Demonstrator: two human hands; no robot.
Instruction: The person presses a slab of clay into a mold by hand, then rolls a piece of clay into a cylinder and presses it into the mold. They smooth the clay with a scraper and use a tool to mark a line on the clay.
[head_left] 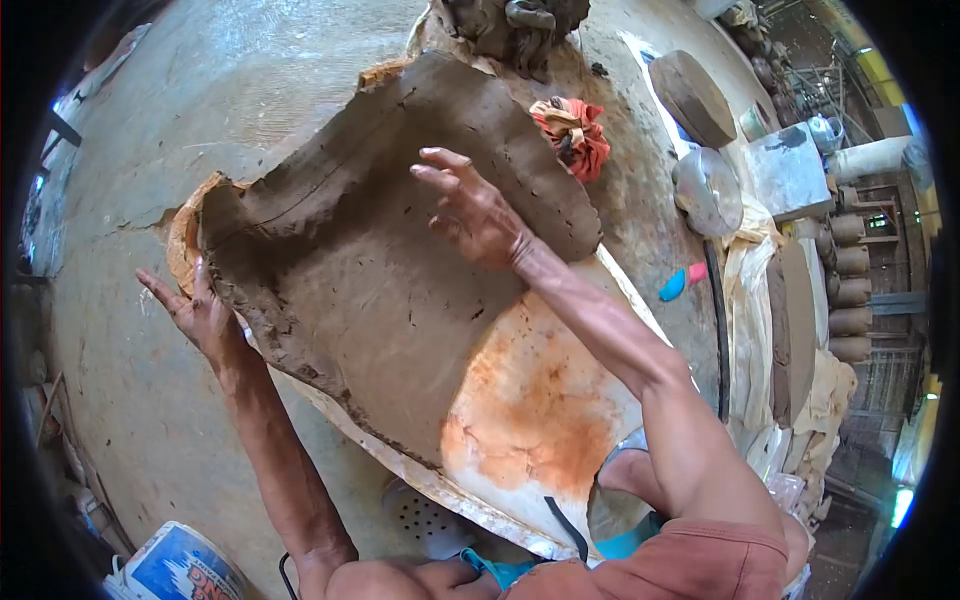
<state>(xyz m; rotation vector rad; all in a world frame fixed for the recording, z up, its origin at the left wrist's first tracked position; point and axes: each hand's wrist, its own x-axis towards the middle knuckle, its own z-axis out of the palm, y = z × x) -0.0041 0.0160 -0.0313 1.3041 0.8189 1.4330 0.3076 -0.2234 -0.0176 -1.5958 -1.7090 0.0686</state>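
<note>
Toward the far and left edges of a stained form [530, 400], a clay sheet [370, 310] is lying, its rim needing even, gentle support, while a wide-open left hand [205, 318] is meeting it, a loosely curled, empty right hand [482, 218] is hovering above, and a bucket [185, 565] is standing nearby, contents unclear.

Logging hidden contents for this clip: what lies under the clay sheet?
Beneath the clay sheet, a pale, orange-stained board shows at the near side. Whatever the clay covers, including the rest of that surface, can't be seen.
</note>
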